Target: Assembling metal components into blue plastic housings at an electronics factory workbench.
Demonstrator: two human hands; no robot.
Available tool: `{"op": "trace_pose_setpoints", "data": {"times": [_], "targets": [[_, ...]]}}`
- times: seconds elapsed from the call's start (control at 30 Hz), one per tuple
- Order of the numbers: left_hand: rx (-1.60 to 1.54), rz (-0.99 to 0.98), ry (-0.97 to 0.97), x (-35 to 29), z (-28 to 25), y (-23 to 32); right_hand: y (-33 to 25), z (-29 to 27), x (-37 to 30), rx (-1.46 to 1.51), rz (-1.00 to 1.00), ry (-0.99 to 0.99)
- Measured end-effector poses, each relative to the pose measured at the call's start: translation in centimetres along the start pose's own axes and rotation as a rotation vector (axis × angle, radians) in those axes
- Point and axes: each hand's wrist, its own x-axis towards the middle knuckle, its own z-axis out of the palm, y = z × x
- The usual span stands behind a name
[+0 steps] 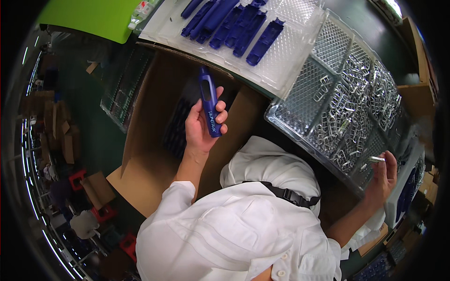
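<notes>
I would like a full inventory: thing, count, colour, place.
Casing: one, blue, left hand
Clip: one, silver, right hand
Shells: several, blue, on shell tray
Shell tray: one, whitish, top
Clips: many, silver, in divided tray
Divided tray: one, clear, right
Cartons: several, brown, left and right
Bottle: one, clear, top left
Surface: one, green, top left
Stools: several, red, lower left
Rest: too unclear
Shirt: one, white, lower centre
Hands: two, bare, centre, right

Pale capital lettering [212, 122] runs lengthwise along the dark-blue, elongated plastic casing [210, 104] in the person's left hand [198, 132].
</notes>
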Motion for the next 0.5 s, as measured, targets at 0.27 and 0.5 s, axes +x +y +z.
{"op": "trace_pose_setpoints", "data": {"times": [0.27, 0.5], "targets": [[-0.130, -0.003, -0.104, -3.1, 3.8, -3.6, 0.4, -2.2, -2.7, 0.067, -0.167, -0.078], [0.191, -0.191, -0.411, -0.6, 8.6, -7.7, -0.6, -2.3, -4.6, 0.155, -0.101, -0.002]]}}
